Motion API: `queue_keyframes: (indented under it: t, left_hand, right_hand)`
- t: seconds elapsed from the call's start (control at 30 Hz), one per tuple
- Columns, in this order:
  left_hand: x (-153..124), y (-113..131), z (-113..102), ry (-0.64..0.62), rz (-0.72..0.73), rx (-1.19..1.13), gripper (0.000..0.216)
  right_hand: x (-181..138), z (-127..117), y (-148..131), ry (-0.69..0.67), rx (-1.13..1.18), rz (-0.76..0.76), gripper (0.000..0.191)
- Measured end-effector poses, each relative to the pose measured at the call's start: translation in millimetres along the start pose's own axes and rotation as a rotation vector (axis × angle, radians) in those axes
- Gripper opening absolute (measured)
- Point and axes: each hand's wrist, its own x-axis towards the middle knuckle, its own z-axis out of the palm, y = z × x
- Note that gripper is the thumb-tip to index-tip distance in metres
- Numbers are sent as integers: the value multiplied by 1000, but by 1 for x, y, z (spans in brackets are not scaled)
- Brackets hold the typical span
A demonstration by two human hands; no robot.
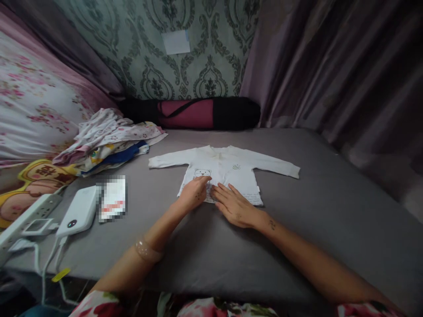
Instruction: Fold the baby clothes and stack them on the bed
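Note:
A small white long-sleeved baby shirt (228, 165) lies spread on the grey bed sheet, its sleeves stretched out to both sides and its collar pointing away from me. It has a printed bear face on the left of its front and a small drawing on the right. On the lower left front, beside the bear, my left hand (194, 192) is closed, with bent fingers at the cloth; its fingertips are partly hidden. My right hand (236, 206) rests flat and open on the lower middle, near the hem, fingers pointing up and left.
To the left are a heap of clothes (112, 136), a white power bank (79, 211) with cables, a power strip (39, 209), a blurred white packet (113, 198) and a yellow cartoon cushion (39, 180). A black and maroon long bag (191, 113) lies along the patterned wall. Curtains (297, 66) hang at right.

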Motion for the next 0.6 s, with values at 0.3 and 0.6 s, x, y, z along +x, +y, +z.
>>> queue_keyframes:
  t: [0.3,0.6]
  left_hand:
    - [18,-25,6,79,95,103,42]
    - [26,-50,28,40,-98,358,57]
  right_hand:
    - [15,1,15,18,122,64,54]
    - [59,19,39,136,-119,338,65]
